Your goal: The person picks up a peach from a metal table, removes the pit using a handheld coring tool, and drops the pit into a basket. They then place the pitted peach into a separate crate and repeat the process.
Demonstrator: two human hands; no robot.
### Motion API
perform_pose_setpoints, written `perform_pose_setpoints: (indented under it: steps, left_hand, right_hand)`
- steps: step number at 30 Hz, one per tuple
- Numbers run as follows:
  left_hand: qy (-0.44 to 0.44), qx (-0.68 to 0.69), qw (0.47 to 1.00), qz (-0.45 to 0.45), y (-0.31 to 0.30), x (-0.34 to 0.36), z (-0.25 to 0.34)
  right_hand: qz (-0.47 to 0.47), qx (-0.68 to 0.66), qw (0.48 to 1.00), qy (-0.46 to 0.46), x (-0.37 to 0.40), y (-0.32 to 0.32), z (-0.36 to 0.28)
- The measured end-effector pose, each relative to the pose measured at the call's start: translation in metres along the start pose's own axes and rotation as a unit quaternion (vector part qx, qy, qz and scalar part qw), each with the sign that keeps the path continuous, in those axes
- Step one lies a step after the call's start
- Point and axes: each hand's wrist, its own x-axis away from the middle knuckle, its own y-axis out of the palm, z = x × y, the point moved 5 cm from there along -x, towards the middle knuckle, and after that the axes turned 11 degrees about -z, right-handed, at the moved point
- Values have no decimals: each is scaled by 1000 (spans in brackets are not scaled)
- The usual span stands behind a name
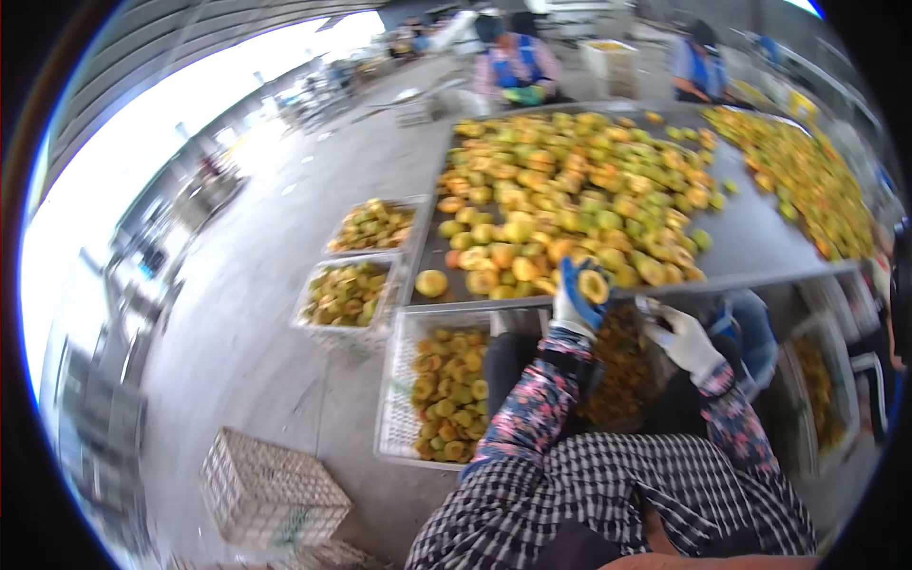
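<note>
My left hand (574,302), in a white glove with blue fingers, holds a cut yellow peach half (594,286) at the near edge of the metal table. The cut face with its darker middle is turned up. To its right, my right hand (688,342) in a white glove is closed around a small, pale, metallic-looking thing (650,306), too blurred to name. Many yellow-green peaches (570,190) lie heaped on the table just past my left hand. Below my hands, a container holds brown-orange scraps (619,366).
A white crate (388,418) of peach pieces stands left of my legs. Two more crates (302,309) (332,242) of fruit sit farther left. An upturned crate (271,489) rests on the floor. Two people in blue vests (518,62) (701,71) work across the metal table (760,233).
</note>
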Motion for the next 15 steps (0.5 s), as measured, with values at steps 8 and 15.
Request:
perform_pose_setpoints:
  steps: [8, 15]
  left_hand:
    - [266, -123, 956, -8, 39, 103, 147]
    - [212, -605, 698, 319, -84, 207, 228]
  right_hand:
    - [-38, -236, 970, 35, 4, -36, -88]
    - [-143, -589, 745, -279, 43, -45, -179]
